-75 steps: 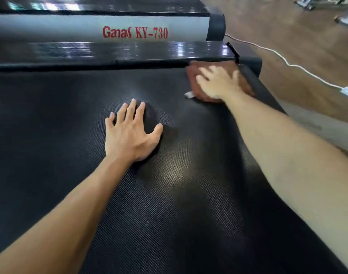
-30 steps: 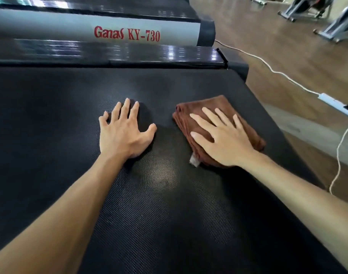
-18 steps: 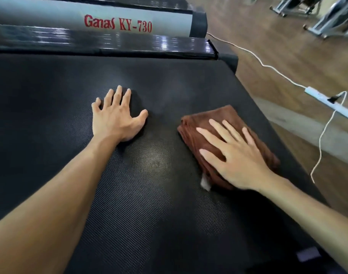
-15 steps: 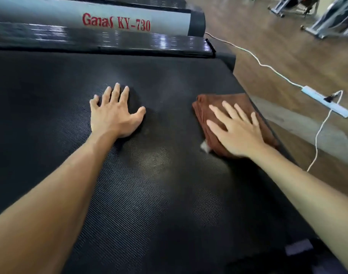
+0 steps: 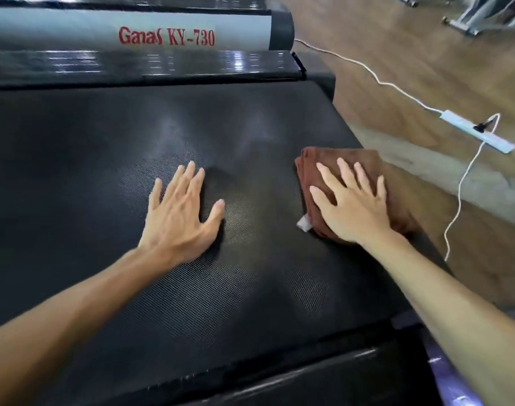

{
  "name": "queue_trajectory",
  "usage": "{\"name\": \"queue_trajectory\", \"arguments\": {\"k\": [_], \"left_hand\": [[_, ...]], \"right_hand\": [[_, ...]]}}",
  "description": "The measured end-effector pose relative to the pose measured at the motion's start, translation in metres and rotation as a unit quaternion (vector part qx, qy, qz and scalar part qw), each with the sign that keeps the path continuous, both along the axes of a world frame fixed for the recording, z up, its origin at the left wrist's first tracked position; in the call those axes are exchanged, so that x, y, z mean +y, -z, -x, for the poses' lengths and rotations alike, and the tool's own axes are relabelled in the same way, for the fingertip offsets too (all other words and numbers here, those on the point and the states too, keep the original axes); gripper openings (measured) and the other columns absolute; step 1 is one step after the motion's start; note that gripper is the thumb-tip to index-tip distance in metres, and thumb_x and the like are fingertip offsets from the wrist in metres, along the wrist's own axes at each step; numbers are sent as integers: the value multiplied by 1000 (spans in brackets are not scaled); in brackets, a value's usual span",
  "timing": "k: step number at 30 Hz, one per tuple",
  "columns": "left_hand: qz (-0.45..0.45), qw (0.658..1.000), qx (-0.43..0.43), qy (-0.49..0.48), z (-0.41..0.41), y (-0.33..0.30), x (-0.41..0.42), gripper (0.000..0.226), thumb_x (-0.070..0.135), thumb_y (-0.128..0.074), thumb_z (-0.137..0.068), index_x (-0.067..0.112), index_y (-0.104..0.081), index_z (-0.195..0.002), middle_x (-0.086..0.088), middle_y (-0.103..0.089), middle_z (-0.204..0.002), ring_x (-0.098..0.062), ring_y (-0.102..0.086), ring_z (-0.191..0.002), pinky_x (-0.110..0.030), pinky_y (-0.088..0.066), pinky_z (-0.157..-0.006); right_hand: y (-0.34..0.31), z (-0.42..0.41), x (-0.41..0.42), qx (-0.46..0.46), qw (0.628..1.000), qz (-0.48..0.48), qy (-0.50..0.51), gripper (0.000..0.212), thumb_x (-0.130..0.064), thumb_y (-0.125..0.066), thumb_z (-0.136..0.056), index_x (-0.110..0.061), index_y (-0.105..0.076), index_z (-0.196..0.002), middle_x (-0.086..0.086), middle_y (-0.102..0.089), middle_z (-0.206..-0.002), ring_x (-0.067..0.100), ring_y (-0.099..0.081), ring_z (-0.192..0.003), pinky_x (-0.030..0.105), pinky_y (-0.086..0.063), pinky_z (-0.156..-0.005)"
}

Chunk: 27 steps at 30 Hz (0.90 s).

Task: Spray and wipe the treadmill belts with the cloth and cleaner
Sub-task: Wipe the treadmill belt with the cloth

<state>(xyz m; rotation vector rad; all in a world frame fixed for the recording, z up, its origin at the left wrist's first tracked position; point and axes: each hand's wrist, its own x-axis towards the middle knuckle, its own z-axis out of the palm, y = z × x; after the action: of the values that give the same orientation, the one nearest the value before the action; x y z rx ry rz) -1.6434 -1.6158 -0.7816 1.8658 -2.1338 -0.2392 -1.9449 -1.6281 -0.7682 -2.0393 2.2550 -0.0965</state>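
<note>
Head view: folded brown cloth under flat right hand, left hand spread on belt

Flat hands, cloth, apparently damp belt

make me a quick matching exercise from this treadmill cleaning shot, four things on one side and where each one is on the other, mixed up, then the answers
Things
1. left hand
2. brown cloth
3. power strip
4. red lettering

Places
A. on the wooden floor, right of the treadmill
B. flat on the bare belt, fingers spread
C. on the grey housing at the far end of the belt
D. under the right hand, by the belt's right edge

Pairs: 1-B, 2-D, 3-A, 4-C
</note>
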Motion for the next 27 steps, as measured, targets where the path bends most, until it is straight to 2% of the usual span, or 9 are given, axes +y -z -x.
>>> {"name": "queue_trajectory", "arguments": {"k": [5, 7, 9, 11, 15, 17, 20, 23, 27], "left_hand": [[19, 999, 49, 9, 21, 0, 16, 86, 61, -16, -91, 12, -27, -160, -4, -18, -170, -15, -6, -158, -42, 1, -128], [57, 996, 62, 42, 41, -5, 28, 77, 52, -26, -93, 10, -36, -156, -7, -28, -167, -19, -14, -157, -44, -5, -128], [106, 986, 75, 103, 72, -11, 40, 67, 42, -37, -92, 9, -49, -149, -7, -40, -161, -21, -26, -154, -47, -15, -127], [130, 974, 83, 164, 111, -17, 45, 62, 39, -42, -89, 14, -57, -143, -5, -47, -157, -21, -32, -151, -47, -20, -125], [-1, 976, 14, 218, 159, -7, 26, 61, 56, -33, -101, 37, -32, -158, 3, -17, -171, -17, -5, -158, -46, 0, -127], [11, 977, -31, 210, 150, 6, -10, 65, 65, -32, -98, 42, -26, -159, 7, -13, -171, -15, -4, -158, -45, -1, -127], [55, 990, -69, 106, 88, 10, -88, 70, 72, -27, -92, 42, -35, -155, 6, -30, -166, -21, -23, -153, -49, -19, -122], [-9, 993, -100, -61, -8, 8, -131, 71, 75, -25, -93, 43, -28, -157, 4, -22, -169, -25, -17, -156, -53, -15, -124], [-25, 992, -99, -79, -59, 5, -65, 79, 79, -15, -87, 46, -21, -159, 5, -15, -171, -26, -8, -158, -56, -9, -125]], "right_hand": [[3, -40, 73, -22, 985, -9, -173, 66, -71, -14, -96, -56, -7, -159, -20, 7, -171, 7, 12, -157, 49, 7, -127], [-9, -32, 79, -181, 967, -43, -174, 56, -55, -32, -107, -56, -9, -159, -27, 4, -169, -8, 12, -153, 40, 8, -128], [-22, -18, 68, -410, 907, -7, -95, 59, -20, -47, -110, -48, -26, -157, -25, -21, -166, -13, -11, -151, 32, -6, -130], [-33, 0, 61, -497, 861, 110, -7, 61, 4, -45, -105, -38, -44, -149, -16, -50, -153, -6, -38, -144, 26, -27, -124], [-29, 13, 56, -489, 841, 228, 44, 62, 18, -41, -96, -33, -60, -127, -10, -66, -131, 0, -55, -130, 28, -38, -117], [-18, 6, 50, -458, 859, 228, 28, 62, 17, -45, -93, -35, -62, -123, -13, -66, -132, 1, -55, -131, 25, -36, -116], [-9, -8, 38, -401, 895, 189, -40, 54, 10, -51, -94, -31, -64, -127, -18, -64, -133, -1, -53, -131, 18, -37, -110], [-12, -24, 31, -364, 916, 145, -85, 44, 2, -54, -97, -31, -67, -125, -22, -60, -130, -10, -51, -123, 4, -32, -100], [-10, -28, 22, -343, 931, 90, -87, 41, -2, -53, -99, -29, -65, -128, -20, -56, -133, -7, -45, -124, 29, -30, -120]]}}
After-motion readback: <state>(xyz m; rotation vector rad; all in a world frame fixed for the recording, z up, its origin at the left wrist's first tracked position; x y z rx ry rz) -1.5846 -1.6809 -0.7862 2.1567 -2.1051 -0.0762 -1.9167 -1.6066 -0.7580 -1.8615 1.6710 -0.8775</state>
